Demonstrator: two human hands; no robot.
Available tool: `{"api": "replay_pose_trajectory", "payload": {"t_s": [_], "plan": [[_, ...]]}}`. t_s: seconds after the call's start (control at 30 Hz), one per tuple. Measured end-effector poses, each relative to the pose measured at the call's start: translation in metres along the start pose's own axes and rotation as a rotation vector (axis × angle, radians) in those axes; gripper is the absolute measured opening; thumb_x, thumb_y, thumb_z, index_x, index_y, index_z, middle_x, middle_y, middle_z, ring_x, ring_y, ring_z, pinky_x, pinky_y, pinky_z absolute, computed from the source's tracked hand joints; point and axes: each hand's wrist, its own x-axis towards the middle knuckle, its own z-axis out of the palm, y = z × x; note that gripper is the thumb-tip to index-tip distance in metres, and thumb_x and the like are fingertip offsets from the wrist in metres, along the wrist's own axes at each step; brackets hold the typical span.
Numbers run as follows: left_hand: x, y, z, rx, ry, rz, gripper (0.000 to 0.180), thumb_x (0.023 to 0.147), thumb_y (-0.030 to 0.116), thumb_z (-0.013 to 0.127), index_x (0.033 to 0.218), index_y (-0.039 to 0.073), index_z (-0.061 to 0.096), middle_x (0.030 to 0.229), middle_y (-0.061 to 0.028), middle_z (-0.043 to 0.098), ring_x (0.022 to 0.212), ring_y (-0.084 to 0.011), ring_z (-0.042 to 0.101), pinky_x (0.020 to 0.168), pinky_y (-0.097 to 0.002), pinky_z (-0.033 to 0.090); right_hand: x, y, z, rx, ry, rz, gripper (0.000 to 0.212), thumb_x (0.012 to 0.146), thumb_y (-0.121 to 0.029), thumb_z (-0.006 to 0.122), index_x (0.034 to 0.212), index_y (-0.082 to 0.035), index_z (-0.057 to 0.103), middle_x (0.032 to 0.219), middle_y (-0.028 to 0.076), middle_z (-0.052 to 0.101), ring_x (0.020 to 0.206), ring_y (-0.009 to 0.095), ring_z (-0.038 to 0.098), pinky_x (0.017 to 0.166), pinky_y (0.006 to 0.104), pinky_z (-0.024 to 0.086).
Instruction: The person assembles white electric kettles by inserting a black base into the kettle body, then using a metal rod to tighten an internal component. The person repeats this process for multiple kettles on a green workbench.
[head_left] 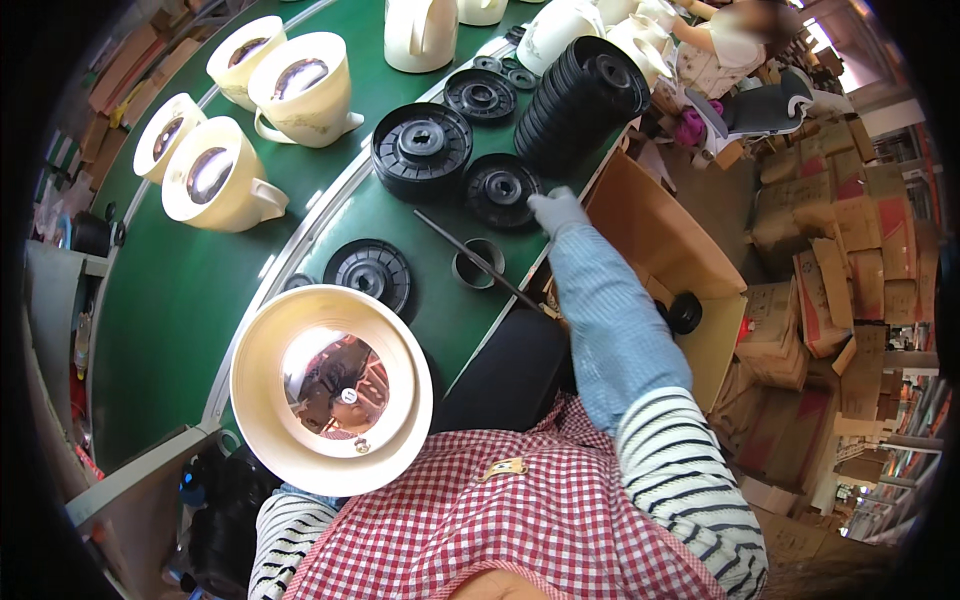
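Observation:
A cream jug body (415,400) is held up in front of my apron, its round opening facing up and a shiny mirror-like bottom (345,385) showing inside. My left sleeve (290,520) runs behind this jug body and hides my left hand, which appears to support it. My right hand (558,210), in a grey glove, has its fingers closed at the right rim of a ribbed black plastic disc (503,190) lying on the green table. Close to that disc are a short stack of black discs (422,150) and a tall leaning stack (580,105).
On the green table (150,330) stand several more cream jugs (300,90) and another black disc (368,278). A dark rod (470,255) lies across a small dark cup (478,264). An open cardboard box (640,225) stands at the right edge. Another person (715,50) is at the far right.

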Motion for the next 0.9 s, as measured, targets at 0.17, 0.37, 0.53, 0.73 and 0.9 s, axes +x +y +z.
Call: {"api": "replay_pose_trajectory", "payload": {"t_s": [0.17,0.37,0.53,0.73,0.9], "plan": [[0.005,0.001,0.005,0.005,0.009,-0.002,0.051,0.093,0.015,0.067,0.14,-0.001,0.052,0.133,-0.0153,0.062,0.122,-0.0261,0.06,0.105,-0.0384,0.048,0.017,0.004,-0.002,0.068,0.178,-0.047,0.054,0.079,-0.03,0.07,0.126,-0.003,0.067,0.136,0.018,0.064,0.127,0.032,0.061,0.107,0.0411,0.047],[0.023,0.003,0.02,0.013,-0.04,0.01,0.051,0.093,0.016,0.067,0.139,-0.001,0.053,0.132,-0.0155,0.062,0.121,-0.0262,0.061,0.104,-0.0384,0.049,-0.074,0.07,-0.116,0.75,0.085,-0.487,0.064,0.073,0.0,0.06,0.137,0.005,0.056,0.121,0.019,0.066,0.108,0.027,0.067,0.095,0.0362,0.053],[0.034,-0.004,0.044,0.031,-0.137,0.014,0.051,0.094,0.017,0.068,0.139,-0.001,0.053,0.132,-0.0157,0.062,0.12,-0.0262,0.061,0.103,-0.0384,0.05,-0.253,0.121,-0.139,0.445,-1.002,-0.876,0.054,0.074,-0.015,0.088,0.123,-0.005,0.069,0.127,0.012,0.066,0.116,0.026,0.063,0.105,0.0417,0.048],[0.036,-0.022,0.077,0.027,-0.234,-0.007,0.051,0.094,0.018,0.069,0.138,-0.001,0.054,0.131,-0.016,0.063,0.12,-0.0263,0.062,0.103,-0.0385,0.05,-0.323,0.169,-0.105,0.278,-1.235,-0.527,0.075,0.076,-0.036,0.085,0.137,-0.002,0.059,0.151,0.023,0.046,0.139,0.035,0.045,0.116,0.047,0.036],[0.03,-0.04,0.103,0.047,-0.298,-0.032,0.051,0.094,0.019,0.069,0.138,-0.001,0.054,0.131,-0.0162,0.063,0.119,-0.0263,0.062,0.102,-0.0385,0.051,-0.334,0.197,-0.085,0.041,-1.105,-0.749,0.128,0.068,-0.078,0.073,0.161,-0.005,0.025,0.166,0.026,0.015,0.152,0.044,0.019,0.122,0.0581,0.019]]}}
